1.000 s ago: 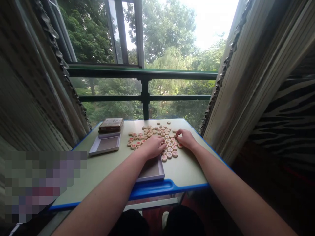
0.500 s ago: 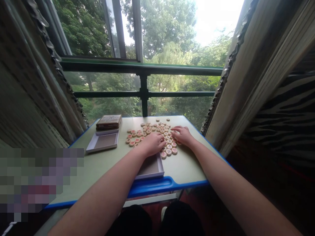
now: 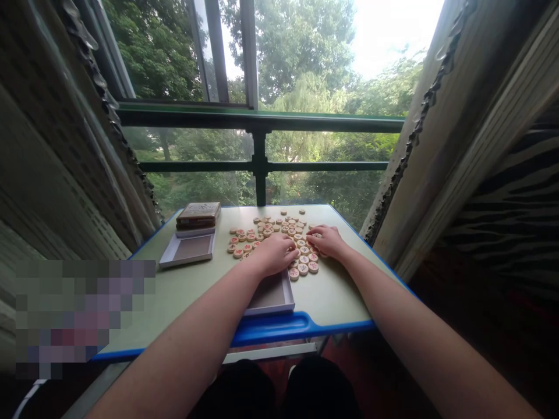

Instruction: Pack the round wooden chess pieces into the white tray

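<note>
Round wooden Chinese chess pieces (image 3: 303, 269), marked with red and dark characters, lie spread in a loose cluster on the table. My left hand (image 3: 275, 254) is over the near middle of the cluster, fingers bent and slightly apart at the pieces; its palm hides some of them. Below it, a shallow open box tray (image 3: 273, 294) is partly covered by my left wrist. At the cluster's right edge, my right hand (image 3: 325, 240) has its fingers apart and curved down onto pieces. No lifted piece shows in either hand.
The pale green table (image 3: 340, 291) has a blue rim with a moulded groove (image 3: 273, 329) at the front. A second shallow tray (image 3: 190, 247) and a closed brown box (image 3: 198, 214) sit at the back left. Curtains and a railed window stand beyond.
The whole view has shifted slightly, so everything sits a little further right. My right fingers have moved slightly at the pieces; my left hand stays nearly in place.
</note>
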`<state>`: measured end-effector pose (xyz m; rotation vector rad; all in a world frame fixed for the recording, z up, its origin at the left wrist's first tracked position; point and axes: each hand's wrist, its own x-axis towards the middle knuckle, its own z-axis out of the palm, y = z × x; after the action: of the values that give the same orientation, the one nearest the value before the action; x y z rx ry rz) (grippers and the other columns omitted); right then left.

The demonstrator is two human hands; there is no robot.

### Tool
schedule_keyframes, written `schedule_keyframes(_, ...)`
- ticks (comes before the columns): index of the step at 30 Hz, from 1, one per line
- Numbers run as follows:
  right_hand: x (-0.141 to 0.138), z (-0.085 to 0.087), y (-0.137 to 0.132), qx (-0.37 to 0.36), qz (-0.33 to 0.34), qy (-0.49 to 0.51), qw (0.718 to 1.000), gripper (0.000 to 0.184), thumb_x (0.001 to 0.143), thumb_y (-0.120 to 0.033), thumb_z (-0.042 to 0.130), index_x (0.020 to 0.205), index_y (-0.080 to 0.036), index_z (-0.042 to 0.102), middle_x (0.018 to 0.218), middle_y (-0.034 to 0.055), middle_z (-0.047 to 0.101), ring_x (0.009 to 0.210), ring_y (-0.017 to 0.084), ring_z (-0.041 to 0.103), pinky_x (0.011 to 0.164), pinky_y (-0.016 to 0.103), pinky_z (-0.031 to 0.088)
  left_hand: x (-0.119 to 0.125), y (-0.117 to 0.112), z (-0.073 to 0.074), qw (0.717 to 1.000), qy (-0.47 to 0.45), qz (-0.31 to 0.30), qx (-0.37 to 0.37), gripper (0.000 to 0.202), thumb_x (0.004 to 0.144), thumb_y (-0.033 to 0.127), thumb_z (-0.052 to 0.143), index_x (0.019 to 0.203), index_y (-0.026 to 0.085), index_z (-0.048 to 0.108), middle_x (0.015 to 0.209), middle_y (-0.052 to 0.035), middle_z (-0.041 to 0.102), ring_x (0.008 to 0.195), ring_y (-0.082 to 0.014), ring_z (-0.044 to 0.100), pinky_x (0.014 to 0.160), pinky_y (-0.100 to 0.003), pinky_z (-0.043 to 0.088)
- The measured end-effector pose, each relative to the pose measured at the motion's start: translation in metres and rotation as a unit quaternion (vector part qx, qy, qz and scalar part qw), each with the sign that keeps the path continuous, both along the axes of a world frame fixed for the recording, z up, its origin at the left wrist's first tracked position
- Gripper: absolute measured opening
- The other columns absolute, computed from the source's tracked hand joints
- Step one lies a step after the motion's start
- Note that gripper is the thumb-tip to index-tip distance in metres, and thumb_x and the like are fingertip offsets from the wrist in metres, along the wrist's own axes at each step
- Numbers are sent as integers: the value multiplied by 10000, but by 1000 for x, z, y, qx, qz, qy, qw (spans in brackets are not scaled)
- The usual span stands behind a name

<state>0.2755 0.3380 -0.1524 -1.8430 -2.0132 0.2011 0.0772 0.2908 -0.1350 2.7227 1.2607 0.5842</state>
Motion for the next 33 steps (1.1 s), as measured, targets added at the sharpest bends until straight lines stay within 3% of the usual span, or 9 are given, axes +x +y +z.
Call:
schedule_keyframes(5,-4,6,-7,28,0,24,999,264,748,-390,565,880,-211,708,987,59,664,1049,257,477,913,343,335,-1,0,0,1000,-3,2,-4,329,864,372,408,923,192,676,1043,-75,638,994,-226,560,859,-334,469)
schedule_keyframes(12,-1,7,-12,123,62,89,986,165,767,-292,572,848,-211,690,893,21,692,995,224,482,894,336,356,0,-1,1,1000,-11,-11,-12,319,857,362,421,902,204,694,1013,-64,654,987,-222,562,868,-327,463)
schedule_keyframes(17,-1,7,-12,91,75,84,989,164,736,-225,574,807,-210,722,846,27,706,988,224,486,888,330,375,-1,-2,2,1000,-17,-11,-17,318,866,344,410,902,206,694,1028,-53,660,996,-211,562,894,-317,448)
schedule_keyframes(22,-1,7,-10,109,103,88,985,150,722,-194,575,764,-207,719,822,22,707,934,199,538,889,326,390,0,-1,1,1000,-24,16,-11,354,873,332,400,1106,176,616,1083,-82,642,1024,-218,561,907,-336,444)
schedule_keyframes(29,-4,5,-12,58,113,173,977,123,741,-223,570,741,-177,684,735,17,684,642,125,600,623,221,472,0,0,2,999,-23,35,-8,406,864,331,413,1209,153,533,1173,-110,601,1104,-234,523,954,-355,413)
schedule_keyframes(33,-5,7,-17,20,97,183,978,154,754,-198,537,810,-176,679,663,7,667,560,121,591,566,220,475,-4,2,6,995,-23,99,12,507,861,338,416,1330,150,387,1261,-129,536,1166,-245,477,978,-370,385)
